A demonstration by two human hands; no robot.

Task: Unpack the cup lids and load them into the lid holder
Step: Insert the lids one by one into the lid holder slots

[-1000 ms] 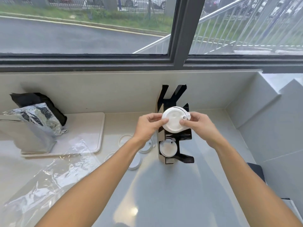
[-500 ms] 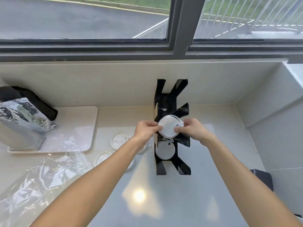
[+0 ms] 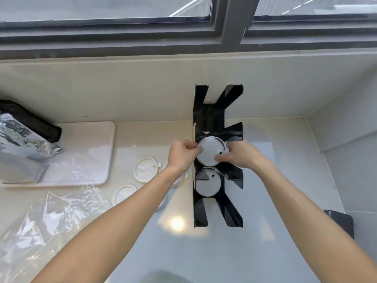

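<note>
Both hands grip one white lid (image 3: pixel 210 153) by opposite rims, the left hand (image 3: pixel 182 155) and right hand (image 3: pixel 237 155) with fingers clamped on it, steadying it level over the black holder (image 3: pixel 199 213) near the table's back edge. Another lid (image 3: pixel 208 185) sits seated below; loose lids (image 3: pixel 145 169) wait leftward.

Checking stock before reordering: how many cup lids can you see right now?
4. One round white plastic cup lid held by both hands over the black lid holder, one seated in the holder below, two on the counter; arms may hide more.
</note>
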